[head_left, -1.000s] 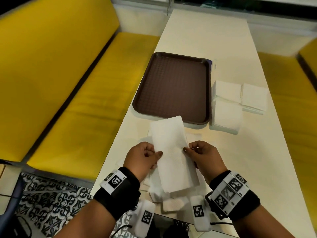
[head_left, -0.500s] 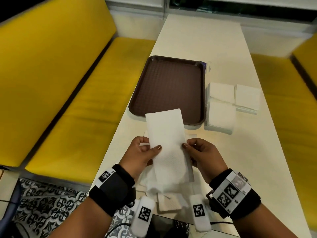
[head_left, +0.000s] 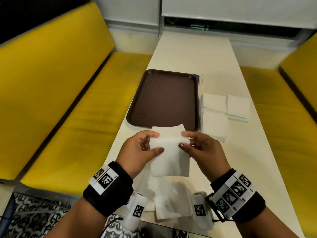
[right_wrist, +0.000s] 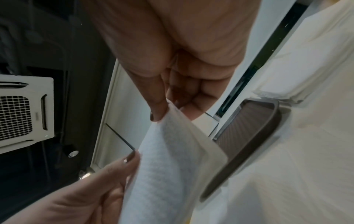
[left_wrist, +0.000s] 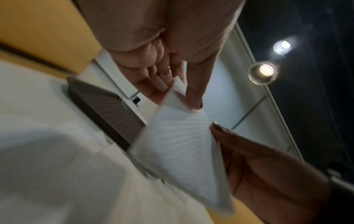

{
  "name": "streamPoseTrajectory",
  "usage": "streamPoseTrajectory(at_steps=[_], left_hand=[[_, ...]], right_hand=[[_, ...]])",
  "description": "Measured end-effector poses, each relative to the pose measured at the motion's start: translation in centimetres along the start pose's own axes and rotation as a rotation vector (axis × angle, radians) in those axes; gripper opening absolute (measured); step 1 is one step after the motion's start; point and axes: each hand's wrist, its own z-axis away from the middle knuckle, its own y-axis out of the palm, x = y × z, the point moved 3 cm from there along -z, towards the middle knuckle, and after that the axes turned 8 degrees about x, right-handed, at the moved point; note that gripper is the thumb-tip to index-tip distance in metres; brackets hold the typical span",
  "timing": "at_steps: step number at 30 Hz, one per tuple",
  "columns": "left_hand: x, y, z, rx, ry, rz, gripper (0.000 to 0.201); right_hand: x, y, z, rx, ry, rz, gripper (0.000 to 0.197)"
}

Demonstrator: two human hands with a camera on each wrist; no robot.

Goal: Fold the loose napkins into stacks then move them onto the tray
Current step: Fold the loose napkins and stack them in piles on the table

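Overhead, we pinch the napkin between left hand and right hand, folded end toward the tray, loose napkins beneath on the desk, while both wrist views show thumbs clamping its edges.

napkin now folded over in half, shorter than before, far end doubled back between both hands

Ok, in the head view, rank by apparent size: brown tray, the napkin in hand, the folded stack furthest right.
1. brown tray
2. napkin, pinched by left hand and right hand; nearer the camera, so it looks enlarged
3. folded stack
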Motion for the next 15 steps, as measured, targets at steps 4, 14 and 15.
streamPoseTrajectory(at_steps=[4, 14, 15], left_hand=[[-1.1, -0.4, -0.2, -0.009, 0.055, -0.113, 0.027], [-3.4, -1.1, -0.7, 0.099, 0.065, 0.036, 0.016], [-3.4, -0.9, -0.7, 0.143, 0.017, 0.105, 0.025]], right_hand=[[0.5, -0.5, 0.0, -0.009, -0.037, 0.138, 0.02], [3.2, -0.5, -0.2, 0.153, -0.074, 0.036, 0.011], [3.4, -0.3, -0.2, 0.185, -0.039, -0.038, 0.011]])
